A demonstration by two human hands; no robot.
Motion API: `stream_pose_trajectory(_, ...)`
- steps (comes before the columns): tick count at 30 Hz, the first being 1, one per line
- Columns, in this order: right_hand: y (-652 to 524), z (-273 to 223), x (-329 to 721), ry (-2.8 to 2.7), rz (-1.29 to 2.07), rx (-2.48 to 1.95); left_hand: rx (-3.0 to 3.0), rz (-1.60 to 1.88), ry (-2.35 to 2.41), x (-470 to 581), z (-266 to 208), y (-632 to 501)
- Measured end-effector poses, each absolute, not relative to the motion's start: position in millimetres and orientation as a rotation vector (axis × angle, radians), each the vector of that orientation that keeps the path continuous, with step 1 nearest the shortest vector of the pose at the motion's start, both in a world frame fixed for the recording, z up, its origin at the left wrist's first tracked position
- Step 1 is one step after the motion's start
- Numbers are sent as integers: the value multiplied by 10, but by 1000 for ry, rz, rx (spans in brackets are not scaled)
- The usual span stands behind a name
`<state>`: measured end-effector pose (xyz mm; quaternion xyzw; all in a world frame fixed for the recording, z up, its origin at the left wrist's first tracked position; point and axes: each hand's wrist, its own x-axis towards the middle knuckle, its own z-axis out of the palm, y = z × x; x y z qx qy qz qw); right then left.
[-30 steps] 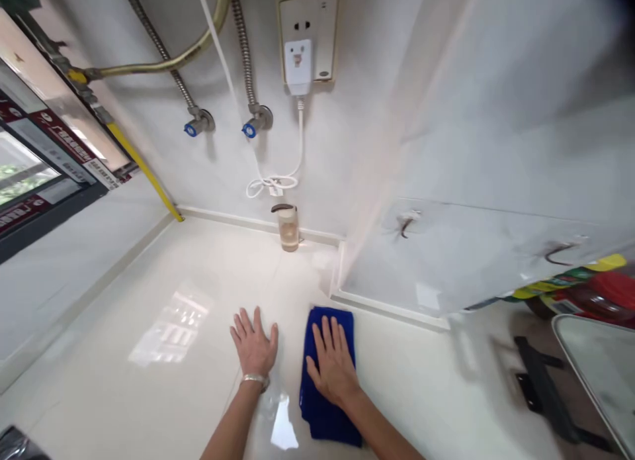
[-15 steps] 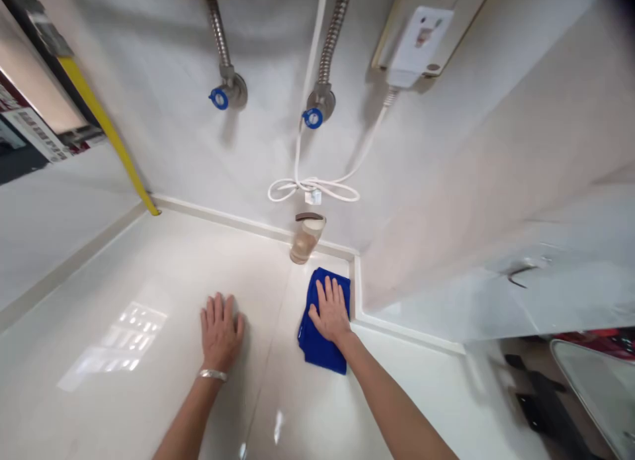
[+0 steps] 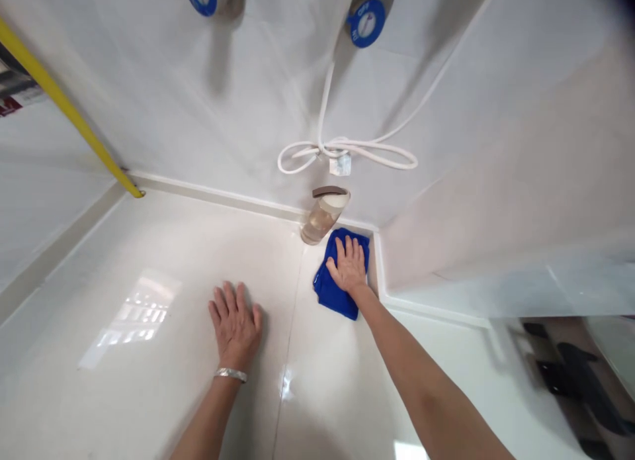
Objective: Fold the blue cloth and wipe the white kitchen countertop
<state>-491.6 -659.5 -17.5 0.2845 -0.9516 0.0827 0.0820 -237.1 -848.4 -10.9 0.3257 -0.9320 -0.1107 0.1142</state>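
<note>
My right hand point(image 3: 348, 268) lies flat on a folded blue cloth point(image 3: 337, 300), pressing it against the white countertop point(image 3: 188, 248) in the back right corner. Its fingers are stretched out and slightly apart, pointing toward the wall. My left hand point(image 3: 237, 327), with a silver band at the wrist, rests palm down on the bare countertop to the left, fingers spread and holding nothing. Just beyond the cloth stands a clear container point(image 3: 322, 218) with a brown curved piece at its top, close to the back edge.
A tied white cord point(image 3: 347, 144) hangs on the back wall above the container. Two blue-handled valves point(image 3: 367, 24) stick out higher up. A yellow pipe point(image 3: 74, 116) meets the counter at the back left. Along the right runs a raised edge point(image 3: 436, 311), with blurred dark hardware point(image 3: 570, 374) beyond it.
My right hand and the blue cloth have slid farther into the back corner, nearer the container. My view has tilted down and moved closer. My left hand remains flat on the counter.
</note>
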Motion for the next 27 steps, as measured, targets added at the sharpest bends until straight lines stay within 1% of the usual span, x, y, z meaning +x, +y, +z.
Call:
stream_pose_trajectory(3,-6548,-149,-4543,-2863,240,836,934,-313,-2717,-2371,-81,-8480)
stream_pose_trajectory(8,-6275,-57,-3693,-2891,210,960,932,-325,-2676,-2369,-33,-8480)
stream_pose_trajectory(12,-5850,32,-3176,-2888,300,1043,927,-344,-2684,-2393,5,-8491)
stream_pose_trajectory(15,-5416,53,-2988,-2879,384,1034,948,-363,-2740,-2389,56,-8500)
stream_pose_trajectory(22,-4212,39,-3049,-2915,383,639,972,-366,-2852,-2356,217,-8424)
stream_pose_trajectory(27,-3230,-15,-2916,-2923,323,270,999,-284,-2868,-2335,260,-8235)
